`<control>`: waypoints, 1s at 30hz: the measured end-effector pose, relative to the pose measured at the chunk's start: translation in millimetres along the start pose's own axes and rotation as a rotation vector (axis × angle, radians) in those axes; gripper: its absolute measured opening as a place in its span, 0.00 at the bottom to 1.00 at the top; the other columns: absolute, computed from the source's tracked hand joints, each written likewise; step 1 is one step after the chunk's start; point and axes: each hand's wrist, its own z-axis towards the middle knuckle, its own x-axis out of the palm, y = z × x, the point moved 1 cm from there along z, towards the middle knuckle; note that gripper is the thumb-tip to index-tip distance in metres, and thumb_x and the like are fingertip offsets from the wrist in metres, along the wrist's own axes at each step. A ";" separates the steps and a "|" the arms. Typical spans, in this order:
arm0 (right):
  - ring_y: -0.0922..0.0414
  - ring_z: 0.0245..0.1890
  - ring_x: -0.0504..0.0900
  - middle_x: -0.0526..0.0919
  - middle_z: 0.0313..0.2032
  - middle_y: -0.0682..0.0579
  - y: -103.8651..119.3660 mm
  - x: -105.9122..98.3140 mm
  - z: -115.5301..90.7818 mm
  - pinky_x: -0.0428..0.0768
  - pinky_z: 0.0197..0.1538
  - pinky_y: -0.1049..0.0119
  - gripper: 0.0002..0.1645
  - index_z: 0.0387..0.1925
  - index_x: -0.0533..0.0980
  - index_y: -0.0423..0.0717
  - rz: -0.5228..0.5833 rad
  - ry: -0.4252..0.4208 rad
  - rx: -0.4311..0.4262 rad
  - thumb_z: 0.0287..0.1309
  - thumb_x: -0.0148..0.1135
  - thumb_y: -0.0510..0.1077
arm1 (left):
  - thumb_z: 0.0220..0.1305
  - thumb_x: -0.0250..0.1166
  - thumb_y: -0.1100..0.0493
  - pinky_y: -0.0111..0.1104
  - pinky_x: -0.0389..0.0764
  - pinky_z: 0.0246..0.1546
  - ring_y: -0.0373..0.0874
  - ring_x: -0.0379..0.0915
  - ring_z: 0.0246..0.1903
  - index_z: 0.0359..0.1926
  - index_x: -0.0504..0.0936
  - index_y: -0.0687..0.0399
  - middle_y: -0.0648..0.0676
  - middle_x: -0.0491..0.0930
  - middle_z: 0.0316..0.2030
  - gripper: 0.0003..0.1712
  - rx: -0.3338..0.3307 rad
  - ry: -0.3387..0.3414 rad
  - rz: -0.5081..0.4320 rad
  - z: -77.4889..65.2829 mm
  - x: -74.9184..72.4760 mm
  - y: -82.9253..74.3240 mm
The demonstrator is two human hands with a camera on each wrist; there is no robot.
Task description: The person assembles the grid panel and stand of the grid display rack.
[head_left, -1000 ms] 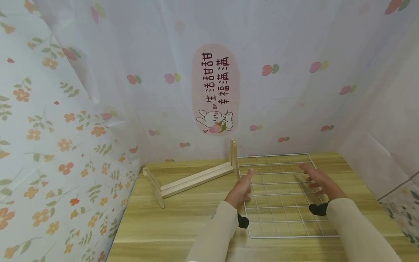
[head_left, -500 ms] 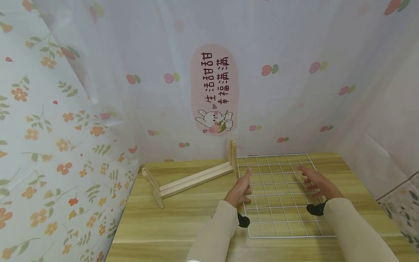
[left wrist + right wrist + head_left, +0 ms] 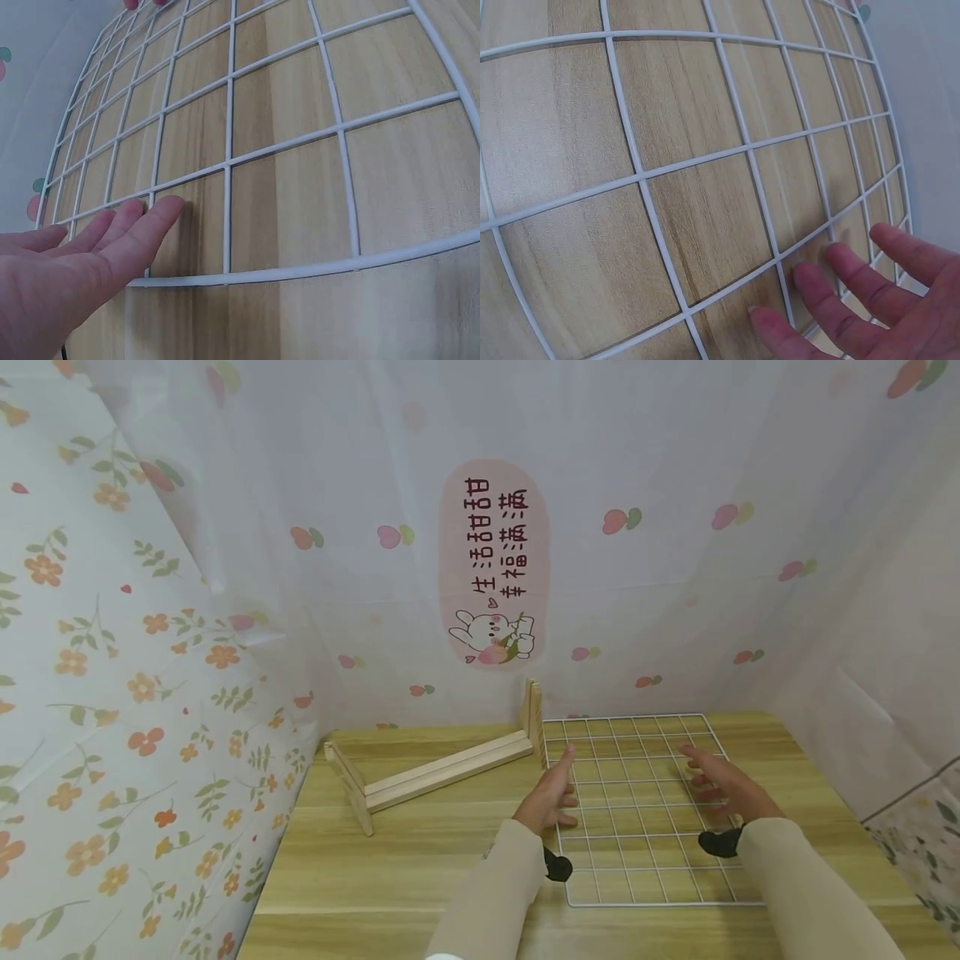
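A white wire grid panel (image 3: 630, 807) lies flat on the wood-grain table (image 3: 390, 877). My left hand (image 3: 551, 797) is at the panel's left edge, fingers loosely extended and thumb pointing away from me. In the left wrist view, the fingertips (image 3: 174, 204) overlap the wires near the edge rod. Over the right side of the panel is my right hand (image 3: 729, 785), its fingers spread and slightly bent. The right wrist view shows its fingertips (image 3: 806, 274) close above the wires. Neither hand grips anything.
Left of the panel stands a pale wooden rack (image 3: 450, 770), two slotted upright ends joined by a crossbar. Its right end stands right beside the panel's far left corner. A printed curtain (image 3: 375, 610) hangs behind the table, with a flowered sheet (image 3: 150, 710) at the left.
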 end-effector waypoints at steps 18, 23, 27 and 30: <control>0.29 0.63 0.61 0.51 0.68 0.26 -6.1 7.9 6.9 0.77 0.52 0.44 0.66 0.73 0.43 0.31 0.099 -0.005 0.025 0.58 0.38 0.81 | 0.55 0.55 0.22 0.67 0.71 0.50 0.69 0.65 0.58 0.73 0.55 0.58 0.72 0.67 0.56 0.59 -0.011 -0.018 -0.085 0.0 -1.7 5.7; 0.32 0.60 0.64 0.53 0.66 0.27 -2.1 7.6 5.2 0.78 0.51 0.48 0.65 0.73 0.44 0.31 0.118 -0.010 0.037 0.59 0.39 0.80 | 0.56 0.56 0.23 0.68 0.70 0.50 0.69 0.65 0.57 0.73 0.57 0.58 0.72 0.66 0.54 0.57 -0.009 -0.029 -0.112 -0.5 0.3 3.4; 0.32 0.60 0.65 0.53 0.66 0.27 1.2 7.4 1.8 0.77 0.52 0.47 0.66 0.73 0.44 0.31 0.125 -0.010 0.039 0.58 0.41 0.80 | 0.58 0.55 0.25 0.68 0.67 0.53 0.69 0.64 0.58 0.72 0.57 0.59 0.74 0.64 0.55 0.55 -0.010 -0.027 -0.132 -1.6 1.5 1.6; 0.32 0.59 0.66 0.54 0.64 0.26 1.5 8.5 0.6 0.77 0.52 0.46 0.66 0.73 0.44 0.30 0.134 -0.010 0.037 0.58 0.41 0.80 | 0.59 0.55 0.25 0.67 0.66 0.55 0.69 0.62 0.59 0.72 0.57 0.60 0.75 0.63 0.57 0.56 -0.013 -0.026 -0.141 -1.7 2.5 2.5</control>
